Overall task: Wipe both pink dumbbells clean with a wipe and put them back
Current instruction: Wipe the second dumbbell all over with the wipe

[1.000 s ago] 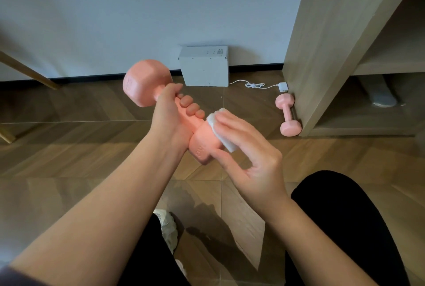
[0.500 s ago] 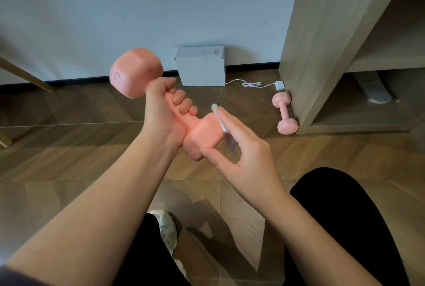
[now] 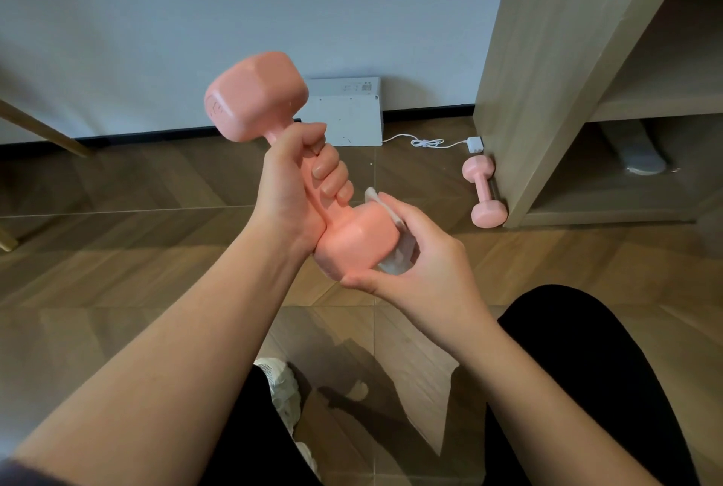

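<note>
Two hands on one pink weight: we hold the raised dumbbell [image 3: 256, 96] off the floor [image 3: 156, 251].
L hand [image 3: 291, 188] is wrapped round its handle; R hand [image 3: 426, 270] cups the lower head, white wipe [image 3: 396, 265] pressed btwn fingers & weight. 2nd dumbbell [image 3: 484, 190] lies on the floor just beside the cabinet [image 3: 528, 94] corner, near a white box [image 3: 348, 121].

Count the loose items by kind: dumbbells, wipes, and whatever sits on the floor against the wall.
Pink dumbbells: 2, held dumbbell in the left hand, floor dumbbell beside the shelf unit.
Wipes: 1, the wipe in the right hand.
White boxes: 1.
Chargers with cable: 1.
Total: 5.
</note>
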`<state>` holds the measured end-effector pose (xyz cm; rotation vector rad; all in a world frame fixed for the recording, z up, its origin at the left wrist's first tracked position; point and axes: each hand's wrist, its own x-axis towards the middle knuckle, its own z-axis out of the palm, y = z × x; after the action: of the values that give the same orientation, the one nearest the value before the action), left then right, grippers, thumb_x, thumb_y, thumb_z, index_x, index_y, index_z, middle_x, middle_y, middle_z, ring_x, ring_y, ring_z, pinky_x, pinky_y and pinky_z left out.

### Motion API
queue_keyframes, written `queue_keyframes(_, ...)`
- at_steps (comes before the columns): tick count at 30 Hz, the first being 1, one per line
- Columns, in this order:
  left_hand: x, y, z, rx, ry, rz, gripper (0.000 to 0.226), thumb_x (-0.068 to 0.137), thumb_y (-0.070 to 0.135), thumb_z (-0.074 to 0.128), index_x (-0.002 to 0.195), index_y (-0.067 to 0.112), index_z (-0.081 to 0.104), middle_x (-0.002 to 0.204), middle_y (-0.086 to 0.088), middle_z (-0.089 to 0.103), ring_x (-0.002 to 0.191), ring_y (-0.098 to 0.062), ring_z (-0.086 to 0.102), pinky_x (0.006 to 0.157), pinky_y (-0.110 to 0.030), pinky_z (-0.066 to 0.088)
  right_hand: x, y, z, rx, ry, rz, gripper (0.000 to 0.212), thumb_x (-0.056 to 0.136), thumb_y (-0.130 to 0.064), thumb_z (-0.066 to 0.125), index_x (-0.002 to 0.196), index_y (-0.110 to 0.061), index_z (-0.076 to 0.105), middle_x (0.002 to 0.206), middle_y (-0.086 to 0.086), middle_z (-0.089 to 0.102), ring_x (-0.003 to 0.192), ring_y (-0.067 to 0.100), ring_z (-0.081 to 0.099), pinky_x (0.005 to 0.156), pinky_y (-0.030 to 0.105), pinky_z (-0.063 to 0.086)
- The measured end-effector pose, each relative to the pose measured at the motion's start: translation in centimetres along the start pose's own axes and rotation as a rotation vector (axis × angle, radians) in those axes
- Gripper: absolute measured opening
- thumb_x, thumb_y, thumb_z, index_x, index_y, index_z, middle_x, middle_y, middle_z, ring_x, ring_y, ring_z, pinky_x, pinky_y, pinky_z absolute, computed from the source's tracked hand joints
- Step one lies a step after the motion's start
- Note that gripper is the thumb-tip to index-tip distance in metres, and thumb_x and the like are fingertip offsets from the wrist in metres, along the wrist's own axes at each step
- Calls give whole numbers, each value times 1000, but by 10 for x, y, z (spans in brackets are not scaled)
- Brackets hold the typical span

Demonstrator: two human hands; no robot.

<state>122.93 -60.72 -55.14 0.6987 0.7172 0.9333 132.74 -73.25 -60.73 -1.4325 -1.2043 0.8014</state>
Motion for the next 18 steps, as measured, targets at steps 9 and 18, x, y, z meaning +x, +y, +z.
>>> queue_keyframes(9, 1, 2, 0, 9, -10, 17, 41, 89, 16, 44, 50, 20, 35, 42, 5, 24, 35, -13, 22, 38, -22, 27, 6, 2, -1, 38, -42, 11, 86, 62, -29, 93, 137, -23, 52, 126, -22, 55, 112, -21, 47, 83, -2, 39)
queue_keyframes(18, 4, -3, 6, 71, 25, -75, 25, 90, 27, 57, 70, 20, 46, 57, 3, 47, 50, -14, 48, 52, -23, 43, 0, 16, 16, 14, 118, 23, 95, 55, -31, 96, 136, -36, 46, 133, -21, 50, 122, -11, 46, 93, 8, 44)
